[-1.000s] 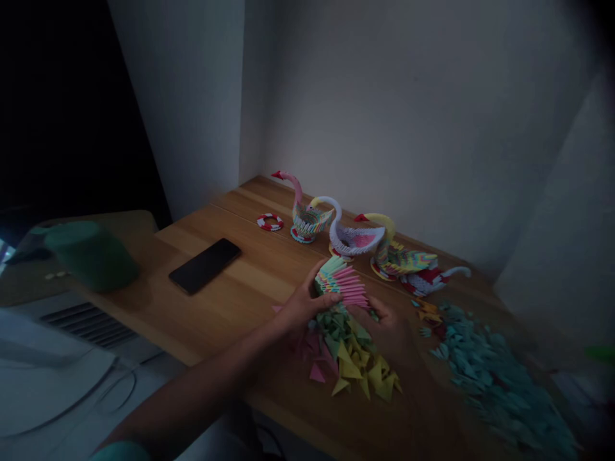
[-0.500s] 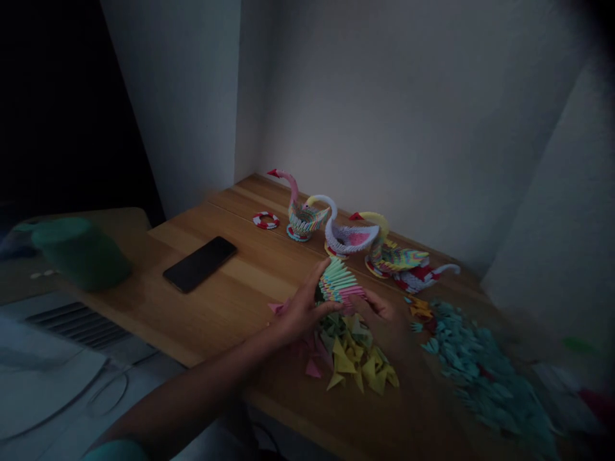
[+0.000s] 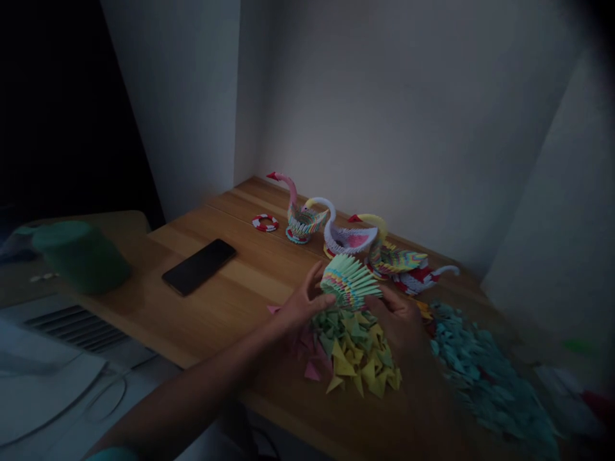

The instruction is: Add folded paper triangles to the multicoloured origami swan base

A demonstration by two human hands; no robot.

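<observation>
Both hands work above the middle of the wooden bench, closer to its near edge than to the wall.

The left hand pinches the left rim of a fan-shaped paper piece, built of interlocked folded units, mint green with multicoloured bands. Its thumb lies below and its fingers are raised against the side. The right hand is curled around the right underside of the fan-shaped paper piece and grips it. The exact finger placement there is too dark to tell. The piece is held clear of the bench, directly above a heap of loose yellow, green and pink folded paper triangles at the near edge.

A larger heap of teal folded paper triangles lies toward the right end of the bench.

Along the far edge stand 4 modular paper swans in a row:
- A pink-necked swan.
- A white-necked swan.
- A yellow-necked swan.
- A red-and-white swan.

A small red-and-white paper ring lies just left of them. A black smartphone lies flat toward the left edge, well apart from the hands. A blurred green cylindrical container stands beyond that edge.
</observation>
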